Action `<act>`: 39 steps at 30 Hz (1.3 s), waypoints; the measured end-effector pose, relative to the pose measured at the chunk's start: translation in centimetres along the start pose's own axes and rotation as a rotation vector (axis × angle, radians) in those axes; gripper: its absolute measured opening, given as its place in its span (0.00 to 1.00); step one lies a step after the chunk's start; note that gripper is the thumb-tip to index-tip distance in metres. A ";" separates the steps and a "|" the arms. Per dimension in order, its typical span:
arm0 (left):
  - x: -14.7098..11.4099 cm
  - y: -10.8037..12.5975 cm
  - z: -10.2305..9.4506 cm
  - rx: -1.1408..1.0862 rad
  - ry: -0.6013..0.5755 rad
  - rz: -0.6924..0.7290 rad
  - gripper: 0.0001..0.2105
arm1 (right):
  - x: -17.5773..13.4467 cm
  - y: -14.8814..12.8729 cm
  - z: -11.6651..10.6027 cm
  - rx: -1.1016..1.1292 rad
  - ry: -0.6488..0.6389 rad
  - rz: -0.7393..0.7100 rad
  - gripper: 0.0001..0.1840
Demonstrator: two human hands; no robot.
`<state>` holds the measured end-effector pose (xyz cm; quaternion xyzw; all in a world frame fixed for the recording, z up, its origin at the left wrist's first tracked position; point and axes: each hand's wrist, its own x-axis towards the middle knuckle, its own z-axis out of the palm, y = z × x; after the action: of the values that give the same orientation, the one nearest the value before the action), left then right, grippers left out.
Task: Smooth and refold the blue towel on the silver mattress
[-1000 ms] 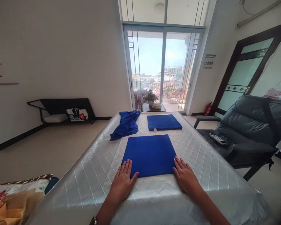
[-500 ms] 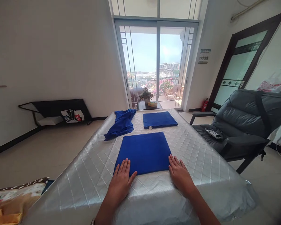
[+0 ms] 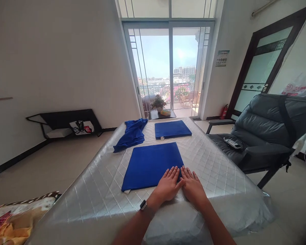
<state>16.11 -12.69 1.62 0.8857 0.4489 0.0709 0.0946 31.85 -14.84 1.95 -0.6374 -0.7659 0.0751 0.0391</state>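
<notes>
A folded blue cloth [image 3: 150,163], flat and nearly square, lies on the silver quilted table cover [image 3: 97,190] in front of me. My left hand [image 3: 168,185], with a watch [image 3: 143,205] on its wrist, rests palm down on the cloth's near right corner, fingers stretched out. Right beside it, my right hand [image 3: 193,185] lies flat along the cloth's right edge, thumbs meeting. A small white tag [image 3: 127,192] peeks out at the near left corner. Beyond lies a second folded blue cloth [image 3: 172,129], and to its left a crumpled blue cloth [image 3: 132,134].
A grey recliner [image 3: 265,126] with a white remote [image 3: 233,143] on its seat stands at the right. Against the left wall is a black rack [image 3: 68,119]. A potted plant [image 3: 158,102] stands by the glass sliding doors [image 3: 171,68]. Patterned fabric [image 3: 17,217] lies at lower left.
My left hand has moved right across the near cloth, from its left corner to beside my right hand. My right hand stays near the right corner, shifted slightly left.
</notes>
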 end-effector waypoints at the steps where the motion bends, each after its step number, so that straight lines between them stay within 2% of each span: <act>1: -0.6 -0.5 -0.1 0.008 -0.003 -0.017 0.33 | 0.0 -0.1 0.0 0.012 0.003 0.008 0.32; 5: -3.7 -3.4 -1.2 0.049 -0.023 -0.174 0.36 | -0.1 -0.3 -0.2 0.034 0.008 0.021 0.32; 8: -6.9 -6.9 -2.0 0.080 -0.036 -0.331 0.37 | -0.2 -0.4 -0.3 0.026 0.012 0.014 0.32; 11: -10.2 -10.6 -2.1 0.129 -0.001 -0.488 0.38 | -0.1 -0.3 -0.1 0.012 0.022 0.012 0.31; 14: -12.6 -12.8 -1.7 0.160 0.049 -0.591 0.39 | -0.1 -0.2 0.1 0.005 0.035 0.012 0.31; 17: -13.4 -13.2 -1.2 0.167 0.081 -0.624 0.41 | 0.0 -0.2 0.2 -0.011 0.033 0.013 0.31; 23: -13.3 -12.8 -0.5 0.192 0.160 -0.611 0.41 | 0.0 -0.1 0.2 -0.040 0.035 0.018 0.31; 31: -13.3 -12.7 -0.4 0.155 0.209 -0.618 0.40 | 0.0 0.3 0.6 -0.033 0.074 0.002 0.31; 39: -13.1 -12.4 -0.4 0.141 0.215 -0.625 0.41 | 0.0 -0.1 0.0 -0.078 -0.004 0.020 0.31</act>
<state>-1.41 -16.06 -1.43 0.6970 0.7100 0.1003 0.0023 31.79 -14.83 2.01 -0.6461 -0.7618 0.0466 0.0120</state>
